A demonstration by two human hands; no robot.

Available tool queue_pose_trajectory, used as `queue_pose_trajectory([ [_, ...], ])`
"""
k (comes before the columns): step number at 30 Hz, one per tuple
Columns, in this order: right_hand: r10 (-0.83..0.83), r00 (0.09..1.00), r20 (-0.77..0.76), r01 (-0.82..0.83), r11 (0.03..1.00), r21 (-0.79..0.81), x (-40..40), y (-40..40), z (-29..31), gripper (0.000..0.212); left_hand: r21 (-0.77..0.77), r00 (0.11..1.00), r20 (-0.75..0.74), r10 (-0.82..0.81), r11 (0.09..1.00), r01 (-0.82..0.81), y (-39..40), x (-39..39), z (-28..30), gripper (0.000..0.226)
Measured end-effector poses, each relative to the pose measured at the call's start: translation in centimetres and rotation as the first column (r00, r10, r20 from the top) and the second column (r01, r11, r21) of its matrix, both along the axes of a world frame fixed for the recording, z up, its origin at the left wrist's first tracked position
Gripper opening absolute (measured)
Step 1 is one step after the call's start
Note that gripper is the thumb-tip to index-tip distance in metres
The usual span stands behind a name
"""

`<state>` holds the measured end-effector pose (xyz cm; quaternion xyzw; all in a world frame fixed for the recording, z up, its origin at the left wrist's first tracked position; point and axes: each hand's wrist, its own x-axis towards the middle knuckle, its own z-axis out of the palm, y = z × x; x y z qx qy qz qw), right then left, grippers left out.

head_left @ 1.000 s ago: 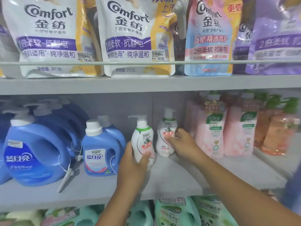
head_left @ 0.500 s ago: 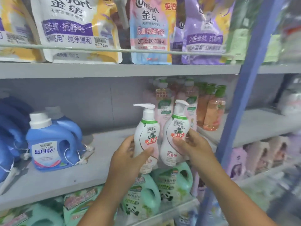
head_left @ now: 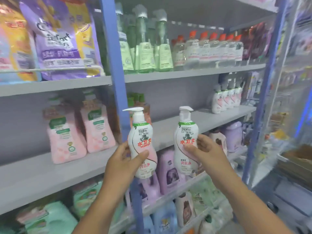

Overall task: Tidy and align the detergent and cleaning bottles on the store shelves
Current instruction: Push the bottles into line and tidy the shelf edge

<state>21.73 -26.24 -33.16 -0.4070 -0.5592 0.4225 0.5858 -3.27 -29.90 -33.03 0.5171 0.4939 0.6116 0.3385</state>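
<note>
Both white pump bottles have come off the shelf beside the blue jugs and been carried to the next bay on the right. The left hand [head_left: 124,163] has its grip curled round the left bottle [head_left: 142,146]; the right hand [head_left: 205,152] pinches the right bottle [head_left: 185,142] between thumb and fingers. Both are upright in the air, labels facing out, in front of the blue post [head_left: 114,68] and the middle shelf [head_left: 199,121]. At the far end of that shelf stands a row of matching bottles [head_left: 226,100], so I'd judge these two strays are headed there. Pink bottles [head_left: 79,129] stand to the left, green bottles [head_left: 146,53] above, purple jugs [head_left: 167,169] below.
</note>
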Motion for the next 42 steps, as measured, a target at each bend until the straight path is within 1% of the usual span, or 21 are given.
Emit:
queue_pose_trajectory([
  [2, -0.030, 1.000, 0.001, 0.030, 0.999, -0.016, 4.4, 1.0, 0.3, 0.032, -0.007, 1.000, 0.000, -0.019, 1.000, 0.019, 1.8, 4.0, 0.4, 0.033],
  [5, -0.063, 0.998, 0.009, 0.063, 0.998, -0.017, 9.6, 2.8, 1.4, 0.028, -0.011, 1.000, -0.013, -0.027, 1.000, 0.027, 4.5, 9.0, 0.9, 0.033],
  [10, -0.116, 0.993, 0.017, 0.116, 0.993, -0.014, 15.2, 7.2, 2.0, 0.030, 0.000, 0.998, -0.044, -0.042, 0.999, 0.042, 10.0, 15.0, 1.2, 0.034],
  [17, -0.130, 0.991, 0.031, 0.130, 0.992, 0.003, 19.8, 17.3, 1.9, 0.029, 0.033, 0.997, -0.061, -0.044, 0.998, 0.046, 22.4, 19.9, 0.5, 0.037],
  [19, -0.136, 0.989, 0.053, 0.136, 0.991, 0.010, 21.0, 20.6, 2.1, 0.030, 0.032, 0.998, -0.039, -0.048, 0.998, 0.050, 26.5, 21.1, 0.5, 0.036],
  [21, -0.134, 0.987, 0.088, 0.134, 0.991, 0.007, 22.3, 23.5, 2.4, 0.031, 0.027, 0.997, -0.048, -0.064, 0.997, 0.066, 30.1, 22.4, 0.7, 0.036],
  [24, -0.129, 0.986, 0.107, 0.129, 0.992, 0.006, 24.5, 27.7, 2.5, 0.028, 0.013, 0.996, -0.070, -0.064, 0.998, 0.065, 34.4, 24.3, 1.1, 0.039],
  [29, -0.133, 0.981, 0.143, 0.132, 0.991, 0.016, 28.2, 34.0, 2.3, 0.026, -0.031, 0.998, -0.054, -0.027, 0.999, 0.025, 39.4, 27.4, 0.5, 0.042],
  [35, -0.024, 0.989, 0.146, 0.025, 1.000, -0.004, 33.2, 41.6, 0.5, 0.030, -0.051, 0.998, -0.044, 0.055, 0.997, -0.057, 43.1, 31.2, -0.9, 0.043],
  [38, 0.077, 0.987, 0.142, -0.078, 0.997, -0.003, 35.6, 45.5, -0.4, 0.030, -0.042, 0.997, -0.027, 0.076, 0.996, -0.077, 44.4, 33.8, -1.3, 0.042],
  [40, 0.152, 0.972, 0.177, -0.155, 0.988, 0.002, 36.9, 47.7, -1.0, 0.030, -0.035, 0.994, -0.017, 0.108, 0.994, -0.108, 45.3, 35.7, -1.7, 0.040],
  [42, 0.173, 0.953, 0.250, -0.189, 0.981, 0.041, 37.7, 49.7, -1.6, 0.030, -0.039, 0.987, 0.003, 0.159, 0.987, -0.159, 46.2, 37.7, -2.2, 0.040],
])
